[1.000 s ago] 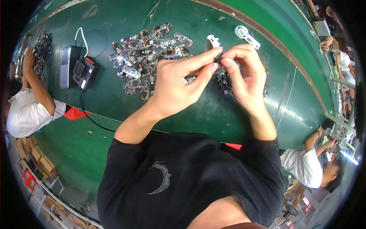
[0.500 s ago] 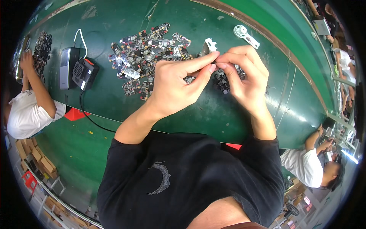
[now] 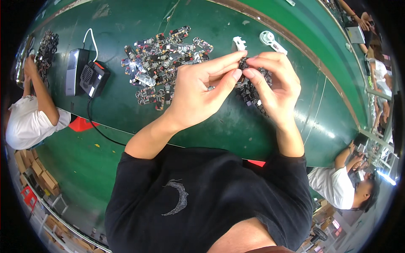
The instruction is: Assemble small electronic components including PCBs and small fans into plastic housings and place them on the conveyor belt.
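My left hand (image 3: 202,86) and my right hand (image 3: 276,82) meet above the green table, thumbs and fingertips pinched together. Between them is a small dark electronic part (image 3: 243,64), mostly covered by the fingers. Just beyond my left fingertips stands a white plastic piece with small prongs (image 3: 239,43); whether it touches the hand I cannot tell. Under my right hand lies a heap of small black parts (image 3: 253,95), partly hidden. To the left of my hands spreads a larger pile of small circuit boards (image 3: 162,59).
A white round-headed plastic part with a handle (image 3: 272,42) lies at the far right. Left on the green table (image 3: 211,130) stand a grey-black box device (image 3: 76,71) and a black vented unit (image 3: 95,80) with cables. Co-workers in white shirts sit at left (image 3: 36,122) and right (image 3: 333,185).
The dark part shows more between my fingertips, which have parted slightly. Relative to my left fingertips, the white pronged piece appears further right and turned.
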Motion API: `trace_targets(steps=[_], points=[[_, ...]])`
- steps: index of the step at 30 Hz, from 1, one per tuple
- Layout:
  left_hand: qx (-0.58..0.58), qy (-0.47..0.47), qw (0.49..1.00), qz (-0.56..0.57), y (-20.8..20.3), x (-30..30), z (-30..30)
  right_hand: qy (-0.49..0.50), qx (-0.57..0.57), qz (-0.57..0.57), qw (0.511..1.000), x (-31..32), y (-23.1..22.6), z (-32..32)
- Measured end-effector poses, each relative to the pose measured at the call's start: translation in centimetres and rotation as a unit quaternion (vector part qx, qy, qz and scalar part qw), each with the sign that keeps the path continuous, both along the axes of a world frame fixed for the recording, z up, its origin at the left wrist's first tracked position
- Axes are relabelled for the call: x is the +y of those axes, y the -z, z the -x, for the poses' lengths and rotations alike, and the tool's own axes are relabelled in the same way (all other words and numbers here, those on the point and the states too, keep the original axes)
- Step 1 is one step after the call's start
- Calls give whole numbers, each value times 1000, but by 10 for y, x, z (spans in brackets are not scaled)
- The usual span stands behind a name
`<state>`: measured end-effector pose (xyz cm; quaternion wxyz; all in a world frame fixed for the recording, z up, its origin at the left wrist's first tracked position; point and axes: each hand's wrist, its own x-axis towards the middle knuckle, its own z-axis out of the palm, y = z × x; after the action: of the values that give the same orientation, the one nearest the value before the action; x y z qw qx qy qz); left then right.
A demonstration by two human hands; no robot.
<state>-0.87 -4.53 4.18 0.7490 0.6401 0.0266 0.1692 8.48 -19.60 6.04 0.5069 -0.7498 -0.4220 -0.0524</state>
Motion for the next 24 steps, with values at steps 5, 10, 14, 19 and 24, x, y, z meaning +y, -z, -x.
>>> trace_targets(steps=[5, 10, 14, 19, 24], points=[[14, -4, 1000, -18, -2, 1, 1, -12, -132, 37, 990, -2, -2, -3], [13, -11, 1000, -18, 3, 1, 0, -36, -238, 60, 969, -2, 1, -9], [19, -20, 999, -24, 2, 0, 1, -40, -262, 62, 962, -2, 2, -10], [-6, -59, 997, -58, 8, -1, 0, -37, -242, 70, 967, 1, -3, -3], [-12, -68, 992, -102, 4, 1, 1, -34, -193, 58, 979, 1, -5, 0]])
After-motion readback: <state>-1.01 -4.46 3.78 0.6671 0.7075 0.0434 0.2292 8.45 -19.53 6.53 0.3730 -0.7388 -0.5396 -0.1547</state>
